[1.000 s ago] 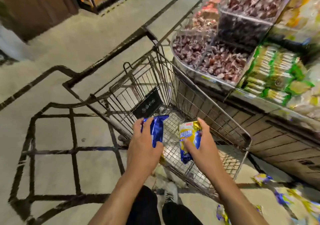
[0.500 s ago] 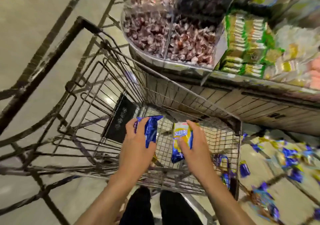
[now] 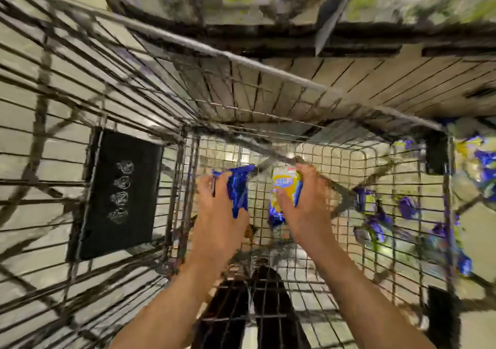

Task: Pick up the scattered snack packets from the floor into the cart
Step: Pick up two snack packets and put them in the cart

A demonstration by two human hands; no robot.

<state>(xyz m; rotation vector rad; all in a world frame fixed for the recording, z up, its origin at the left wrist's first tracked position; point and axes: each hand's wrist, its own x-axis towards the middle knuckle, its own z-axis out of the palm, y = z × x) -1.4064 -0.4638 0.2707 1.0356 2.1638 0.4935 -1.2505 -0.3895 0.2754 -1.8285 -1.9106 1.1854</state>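
Pale tiled shop floor (image 3: 480, 220) shows through the mesh of a silver wire shopping cart (image 3: 268, 67), seen from straight above and smeared by motion.

Inside the cart's basket, low over its wire bottom, two snack packets are held side by side. The left hand (image 3: 217, 214) curls its fingers and thumb round a shiny dark blue foil snack packet (image 3: 239, 190). The right hand (image 3: 306, 204) pinches a yellow and blue foil snack packet (image 3: 284, 187) just to the right of it. Both packets hang upright from their upper ends, probably so they can be let go and drop flat into the cart.

Left of the basket, a black rectangular plastic panel with white symbols (image 3: 118, 195) hangs on the cart's folding seat section. To the right of the cart, more scattered blue and yellow snack packets (image 3: 375, 222) lie on the floor, seen through its side wires, so much of the job looks undone.

Beyond the cart's far rim stands a slatted wooden display base (image 3: 349, 80). Blur hides what is on top of it, the packet lettering, and how many packets remain. A small brownish item under the hands cannot be made out.
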